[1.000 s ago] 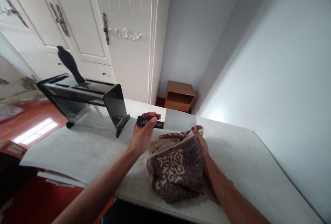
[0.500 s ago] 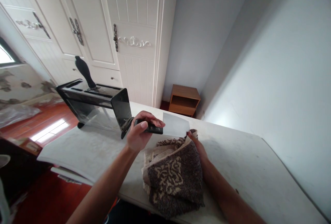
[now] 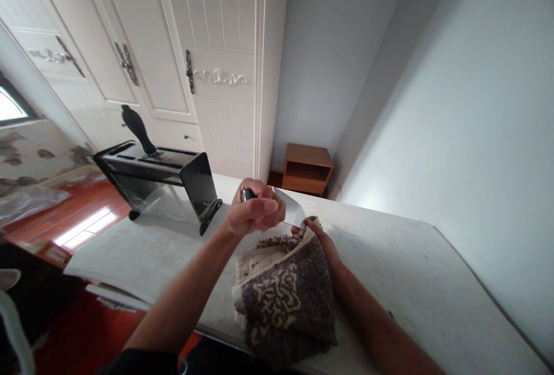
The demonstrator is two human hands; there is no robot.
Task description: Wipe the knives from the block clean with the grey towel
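Note:
My left hand (image 3: 258,207) is wrapped round the black handle of a broad-bladed kitchen knife (image 3: 291,209). The blade points right, toward the cloth. A brown and cream patterned towel (image 3: 288,300) hangs bunched from my right hand (image 3: 321,239), which pinches its upper edge close to the blade's tip. Some of the right fingers are hidden behind the fabric. To the left stands a black knife block (image 3: 190,176) with clear sides, one black-handled tool (image 3: 137,128) upright in its slots.
The white tabletop (image 3: 389,271) spreads under my arms, with its right side along the wall. Beyond it stand a white wardrobe (image 3: 225,115) and a small brown wooden nightstand (image 3: 308,161). A box (image 3: 45,254) lies low at the left, above the reddish floor.
My left hand has turned and closed into a fist round the knife handle, so the blade is now tilted and shows narrower. My right hand still pinches the towel.

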